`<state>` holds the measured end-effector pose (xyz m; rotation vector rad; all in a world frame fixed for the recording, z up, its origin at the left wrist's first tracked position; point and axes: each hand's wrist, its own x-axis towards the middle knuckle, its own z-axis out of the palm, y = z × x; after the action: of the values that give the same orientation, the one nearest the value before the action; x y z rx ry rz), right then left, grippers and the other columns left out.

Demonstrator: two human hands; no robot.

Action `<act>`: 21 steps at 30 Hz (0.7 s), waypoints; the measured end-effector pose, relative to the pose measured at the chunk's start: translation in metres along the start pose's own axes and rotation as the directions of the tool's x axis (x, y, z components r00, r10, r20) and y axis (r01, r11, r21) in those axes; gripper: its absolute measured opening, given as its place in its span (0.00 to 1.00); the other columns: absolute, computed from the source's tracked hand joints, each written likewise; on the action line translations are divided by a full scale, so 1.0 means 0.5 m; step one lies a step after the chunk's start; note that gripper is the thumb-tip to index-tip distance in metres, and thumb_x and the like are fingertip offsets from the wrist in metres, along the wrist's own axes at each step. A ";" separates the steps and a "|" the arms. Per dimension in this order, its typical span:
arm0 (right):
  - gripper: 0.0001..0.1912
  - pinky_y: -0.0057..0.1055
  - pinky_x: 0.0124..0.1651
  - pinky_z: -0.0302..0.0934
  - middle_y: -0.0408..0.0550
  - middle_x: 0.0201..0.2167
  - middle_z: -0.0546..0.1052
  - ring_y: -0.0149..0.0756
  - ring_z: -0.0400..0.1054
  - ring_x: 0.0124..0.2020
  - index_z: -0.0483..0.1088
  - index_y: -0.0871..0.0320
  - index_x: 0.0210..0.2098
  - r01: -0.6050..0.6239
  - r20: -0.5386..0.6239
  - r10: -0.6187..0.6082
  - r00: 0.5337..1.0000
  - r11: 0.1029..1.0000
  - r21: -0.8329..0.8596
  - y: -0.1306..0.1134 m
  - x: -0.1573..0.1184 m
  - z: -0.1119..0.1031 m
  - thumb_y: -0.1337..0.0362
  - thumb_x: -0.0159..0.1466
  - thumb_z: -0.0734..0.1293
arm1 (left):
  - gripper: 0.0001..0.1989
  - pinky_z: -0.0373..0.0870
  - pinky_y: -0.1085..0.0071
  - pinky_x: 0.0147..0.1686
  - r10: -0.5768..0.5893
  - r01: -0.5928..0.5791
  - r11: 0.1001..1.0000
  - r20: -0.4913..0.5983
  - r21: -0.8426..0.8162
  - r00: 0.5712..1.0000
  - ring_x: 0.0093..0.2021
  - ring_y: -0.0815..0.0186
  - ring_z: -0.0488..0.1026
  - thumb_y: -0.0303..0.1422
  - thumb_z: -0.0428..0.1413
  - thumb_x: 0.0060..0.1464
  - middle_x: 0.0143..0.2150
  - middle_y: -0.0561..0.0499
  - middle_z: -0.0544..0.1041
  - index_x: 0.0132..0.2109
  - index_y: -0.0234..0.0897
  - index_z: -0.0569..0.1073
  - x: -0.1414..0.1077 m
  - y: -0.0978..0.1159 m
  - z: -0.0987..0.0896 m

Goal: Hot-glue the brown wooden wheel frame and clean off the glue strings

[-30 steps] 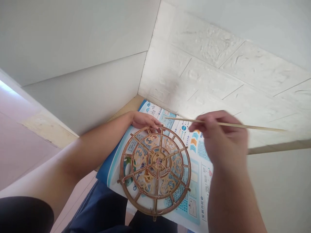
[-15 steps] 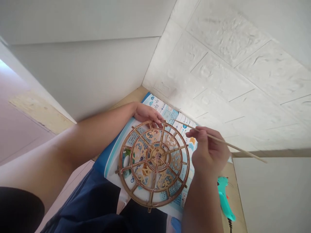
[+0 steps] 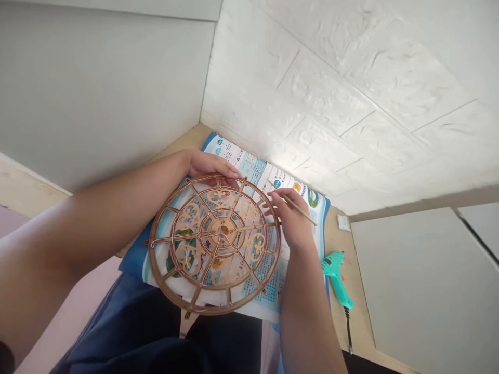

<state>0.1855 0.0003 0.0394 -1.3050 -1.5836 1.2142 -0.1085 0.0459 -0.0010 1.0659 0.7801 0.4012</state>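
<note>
A round wooden wheel frame with spokes, concentric rings and scroll-shaped cutouts is held tilted over a printed sheet. My left hand grips its far rim, the thumb on top and the other fingers partly hidden below. My right hand is closed around a thin wooden stick, which points up and to the left across the fingers. Its fingertips are at the wheel's right rim; whether they touch it I cannot tell. Glossy reddish-brown lines run along the rings and spokes.
The printed blue and white sheet covers much of the wooden tabletop. A turquoise glue gun with a black cord lies at the right, with a small white packet beyond it. White textured wall panels rise behind.
My right hand has come in to the wheel's right rim, bringing the stick with it. The wheel has turned a little in my left hand. The camera view has shifted.
</note>
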 end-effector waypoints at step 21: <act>0.15 0.34 0.27 0.60 0.48 0.28 0.77 0.40 0.70 0.25 0.66 0.52 0.32 -0.106 -0.178 -0.118 0.977 0.456 -0.884 -0.089 -0.268 -0.276 0.48 0.66 0.65 | 0.30 0.78 0.62 0.56 -0.024 0.025 1.000 -0.032 0.010 0.999 0.64 0.49 0.78 0.50 0.71 0.50 0.59 0.46 0.85 0.57 0.44 0.81 0.002 -0.002 -0.002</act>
<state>0.3305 -0.1037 0.1239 -1.9688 -2.1422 0.0665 -0.1084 0.0467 -0.0025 1.0612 0.8235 0.3940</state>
